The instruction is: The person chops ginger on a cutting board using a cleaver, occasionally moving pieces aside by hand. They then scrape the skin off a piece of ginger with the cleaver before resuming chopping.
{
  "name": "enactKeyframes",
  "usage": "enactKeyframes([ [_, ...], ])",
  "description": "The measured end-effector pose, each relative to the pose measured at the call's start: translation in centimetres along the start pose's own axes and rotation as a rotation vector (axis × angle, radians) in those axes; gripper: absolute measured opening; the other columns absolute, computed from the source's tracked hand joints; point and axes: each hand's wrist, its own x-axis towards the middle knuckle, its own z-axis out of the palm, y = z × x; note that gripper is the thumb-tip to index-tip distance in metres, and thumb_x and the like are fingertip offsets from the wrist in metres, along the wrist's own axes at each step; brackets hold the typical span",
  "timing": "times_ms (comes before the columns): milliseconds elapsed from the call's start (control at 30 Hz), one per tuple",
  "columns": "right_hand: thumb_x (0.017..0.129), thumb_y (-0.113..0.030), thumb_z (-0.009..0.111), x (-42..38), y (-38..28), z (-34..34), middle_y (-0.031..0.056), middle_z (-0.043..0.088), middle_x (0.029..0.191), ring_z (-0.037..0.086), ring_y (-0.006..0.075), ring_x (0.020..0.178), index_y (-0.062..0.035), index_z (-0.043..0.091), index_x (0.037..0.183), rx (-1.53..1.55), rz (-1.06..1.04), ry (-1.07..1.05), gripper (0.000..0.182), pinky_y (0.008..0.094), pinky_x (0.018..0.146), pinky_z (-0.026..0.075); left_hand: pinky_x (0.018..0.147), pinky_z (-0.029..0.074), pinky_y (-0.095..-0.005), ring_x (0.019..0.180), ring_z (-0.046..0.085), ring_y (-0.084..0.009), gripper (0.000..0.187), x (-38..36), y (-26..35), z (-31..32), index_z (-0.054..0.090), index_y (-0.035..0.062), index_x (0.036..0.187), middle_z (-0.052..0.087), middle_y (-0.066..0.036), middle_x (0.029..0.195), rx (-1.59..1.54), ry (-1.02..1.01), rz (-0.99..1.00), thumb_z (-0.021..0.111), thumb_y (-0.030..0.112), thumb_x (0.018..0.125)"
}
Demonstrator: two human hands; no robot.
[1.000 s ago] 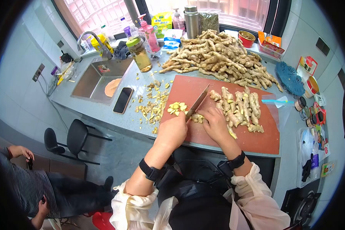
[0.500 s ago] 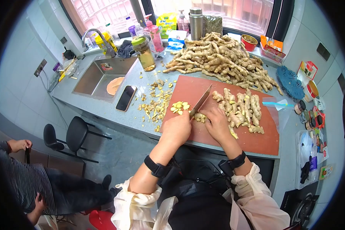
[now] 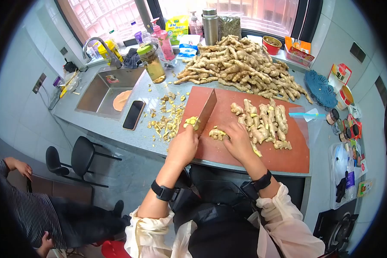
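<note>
My left hand [image 3: 182, 147] is closed round the handle of a cleaver [image 3: 206, 112], whose blade stands on edge over the brown cutting board [image 3: 245, 165]. Yellow ginger slices [image 3: 191, 122] lie just left of the blade, partly hidden by it. To its right, my right hand [image 3: 237, 144] grips a short ginger piece [image 3: 217, 133] with its fingertips against the board. Several knobbly ginger roots [image 3: 262, 124] lie on the board's right half. Behind the board rises a large ginger heap [image 3: 241, 64].
Ginger scraps [image 3: 170, 118] and a phone [image 3: 134, 115] lie left of the board, near the sink [image 3: 88, 96]. A green-lidded jar [image 3: 152, 66] stands behind them. Blue plates [image 3: 320, 89] and small jars [image 3: 332, 116] are at right. Another person [image 3: 30, 210] is at lower left.
The cleaver has moved left, away from the ginger piece and onto the slices' side, with its blade more upright. My right hand stays at the piece. The whole view has shifted slightly.
</note>
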Motion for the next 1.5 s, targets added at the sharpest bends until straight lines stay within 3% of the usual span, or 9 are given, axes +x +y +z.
enactKeyframes([
  [333,0.078,-0.005,0.067,0.1,-0.8,-0.5,0.0125,0.06,0.098,0.058,0.033,0.101,-0.0091,0.072,0.114,-0.041,0.023,-0.016,0.037,0.0446,0.093,0.044,0.081,0.051,-0.0595,0.091,0.067,-0.0504,0.028,-1.3,-0.2,-0.5,0.053,-0.0018,0.11,0.07,-0.031,0.092,-0.178,0.037,0.07,0.054,0.024,0.101],
  [533,0.075,-0.009,0.067,0.0,-0.8,-0.6,0.0109,0.055,0.09,0.057,0.0324,0.093,-0.0111,0.072,0.115,-0.075,-0.019,-0.05,0.041,0.0436,0.086,0.044,0.082,0.05,-0.0591,0.093,0.066,-0.0503,0.028,-1.7,-0.5,-0.4,0.053,-0.0022,0.109,0.069,-0.031,0.094,-0.194,0.043,0.044,0.054,0.024,0.1],
  [600,0.077,-0.013,0.072,0.1,-1.2,-0.9,0.0098,0.055,0.09,0.06,0.0303,0.094,-0.011,0.072,0.109,-0.105,-0.023,-0.052,0.032,0.0431,0.087,0.042,0.082,0.05,-0.0591,0.093,0.066,-0.0503,0.028,-1.7,-0.4,-0.5,0.053,-0.0023,0.109,0.069,-0.031,0.095,-0.198,0.039,0.036,0.054,0.024,0.1],
  [800,0.077,-0.022,0.077,0.2,-1.4,-0.8,0.0091,0.059,0.093,0.06,0.03,0.096,-0.0108,0.068,0.103,-0.108,-0.02,-0.017,0.031,0.0432,0.088,0.041,0.083,0.049,-0.0594,0.094,0.065,-0.0508,0.027,-1.9,-0.9,-0.4,0.052,-0.002,0.106,0.069,-0.031,0.096,-0.201,0.037,0.028,0.054,0.024,0.101],
  [1067,0.077,-0.022,0.078,0.0,-1.2,-0.3,0.0107,0.06,0.094,0.06,0.0303,0.097,-0.008,0.064,0.101,-0.142,0.017,-0.008,0.031,0.0435,0.09,0.04,0.087,0.052,-0.0549,0.103,0.067,-0.0453,0.031,-2.3,0.7,-1.7,0.06,0.0037,0.122,0.072,-0.025,0.107,-0.271,-0.073,-0.061,0.055,0.027,0.102],
  [1500,0.076,-0.022,0.078,0.0,-0.8,-0.2,0.0128,0.059,0.091,0.06,0.0338,0.093,-0.0057,0.062,0.097,-0.107,0.015,-0.006,0.031,0.0442,0.087,0.041,0.083,0.052,-0.0593,0.093,0.068,-0.0493,0.028,-2.0,0.3,-1.2,0.053,-0.0003,0.115,0.071,-0.03,0.096,-0.122,-0.055,0.016,0.054,0.025,0.101],
])
